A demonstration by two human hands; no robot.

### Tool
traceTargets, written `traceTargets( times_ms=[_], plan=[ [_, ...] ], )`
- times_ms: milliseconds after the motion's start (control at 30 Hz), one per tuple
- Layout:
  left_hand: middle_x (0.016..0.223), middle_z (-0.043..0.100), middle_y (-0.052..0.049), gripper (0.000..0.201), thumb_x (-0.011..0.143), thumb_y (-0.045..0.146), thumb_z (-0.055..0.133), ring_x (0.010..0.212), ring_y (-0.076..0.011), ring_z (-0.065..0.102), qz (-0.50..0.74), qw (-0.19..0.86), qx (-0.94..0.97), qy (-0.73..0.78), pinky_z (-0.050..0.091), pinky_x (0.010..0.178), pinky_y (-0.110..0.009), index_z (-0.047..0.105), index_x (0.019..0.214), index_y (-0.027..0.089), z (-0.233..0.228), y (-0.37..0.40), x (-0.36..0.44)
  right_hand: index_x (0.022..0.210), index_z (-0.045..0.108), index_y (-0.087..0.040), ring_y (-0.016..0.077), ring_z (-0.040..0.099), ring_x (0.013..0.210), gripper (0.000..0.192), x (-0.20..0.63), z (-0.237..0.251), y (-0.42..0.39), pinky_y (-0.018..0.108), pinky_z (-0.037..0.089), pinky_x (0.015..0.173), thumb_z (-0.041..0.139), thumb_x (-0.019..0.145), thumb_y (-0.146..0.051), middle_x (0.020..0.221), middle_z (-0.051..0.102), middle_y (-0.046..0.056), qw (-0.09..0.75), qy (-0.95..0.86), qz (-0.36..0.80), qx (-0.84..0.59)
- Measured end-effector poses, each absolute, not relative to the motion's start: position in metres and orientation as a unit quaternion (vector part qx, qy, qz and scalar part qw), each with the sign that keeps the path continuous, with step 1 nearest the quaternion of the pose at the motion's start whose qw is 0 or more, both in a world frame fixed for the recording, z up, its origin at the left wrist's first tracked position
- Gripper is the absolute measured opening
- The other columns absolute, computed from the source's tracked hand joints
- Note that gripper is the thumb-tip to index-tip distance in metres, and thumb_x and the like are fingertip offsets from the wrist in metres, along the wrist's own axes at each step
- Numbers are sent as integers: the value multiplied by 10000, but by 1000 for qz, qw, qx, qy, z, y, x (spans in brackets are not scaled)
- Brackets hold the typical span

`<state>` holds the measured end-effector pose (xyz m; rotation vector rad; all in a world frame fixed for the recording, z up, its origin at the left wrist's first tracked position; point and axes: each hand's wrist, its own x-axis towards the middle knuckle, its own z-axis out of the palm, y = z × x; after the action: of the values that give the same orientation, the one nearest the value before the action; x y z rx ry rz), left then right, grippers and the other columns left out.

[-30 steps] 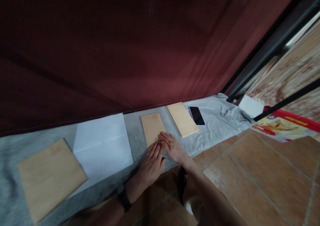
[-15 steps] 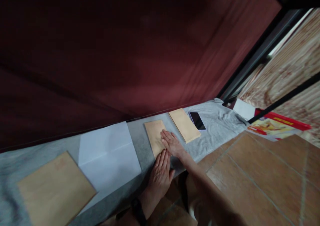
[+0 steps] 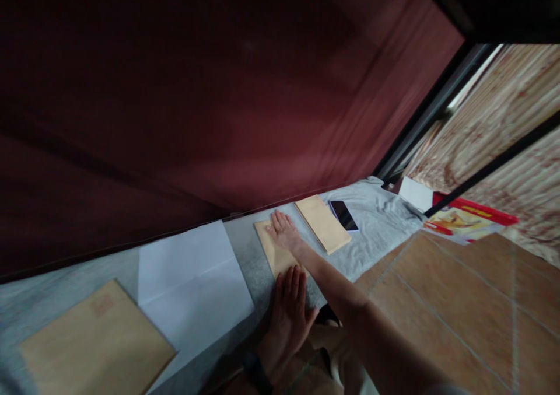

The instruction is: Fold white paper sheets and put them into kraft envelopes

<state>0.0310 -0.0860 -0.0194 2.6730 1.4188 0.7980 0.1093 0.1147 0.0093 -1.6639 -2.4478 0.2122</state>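
A small brown envelope [image 3: 272, 250] lies on the grey cloth [image 3: 258, 272] in front of me. My right hand [image 3: 283, 230] lies flat on its far end, fingers spread toward the red curtain. My left hand [image 3: 289, 304] presses flat on its near end, at the cloth's front edge. A black band sits on my left wrist. Both hands hold nothing. Right of the envelope lies a second, similar brown envelope [image 3: 322, 223].
A dark phone [image 3: 343, 215] lies right of the envelopes. A white sheet [image 3: 192, 278] and a large brown envelope [image 3: 94, 348] lie to the left. The dark red curtain [image 3: 196, 103] hangs behind. Brown floor tiles [image 3: 459, 301] and a colourful printed sheet [image 3: 464, 223] are at right.
My right hand has slid forward along the small envelope to its far end. My left hand has slid back to its near end. The view has tilted.
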Motion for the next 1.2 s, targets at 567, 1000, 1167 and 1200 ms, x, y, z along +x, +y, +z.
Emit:
traceTargets(
  times_ms=[567,1000,1167,1200],
  plan=[
    [1469,522,-223,777,864,561,570,1390,-394,441,219,-24,866,450,279,1161,-599,433,1482,110,-31,-79,28,1562,332,-243,165,202,1526,534,140,22,47,366,164,1259,271,1072,-448,1643,256,19,45,-874,236,-424],
    [1557,405,-232,825,824,428,662,1449,-381,366,230,-30,866,444,337,1150,-576,358,1509,83,-22,-78,29,1270,586,-177,234,638,1063,370,116,27,93,445,563,891,634,961,-374,1268,607,88,110,-819,77,-558],
    [1559,409,-217,732,896,438,566,1467,-350,343,228,-49,871,432,296,1177,-559,374,1502,75,-28,-74,26,1437,487,-136,290,501,1348,468,130,14,70,502,425,1099,450,1042,-384,1482,503,189,82,-799,56,-594],
    [1545,429,-222,716,910,460,548,1461,-347,356,226,-52,871,433,292,1178,-558,395,1491,70,-29,-73,26,1481,440,-114,286,423,1423,506,135,11,63,495,371,1148,374,1061,-387,1534,442,205,69,-794,51,-602]
  ],
)
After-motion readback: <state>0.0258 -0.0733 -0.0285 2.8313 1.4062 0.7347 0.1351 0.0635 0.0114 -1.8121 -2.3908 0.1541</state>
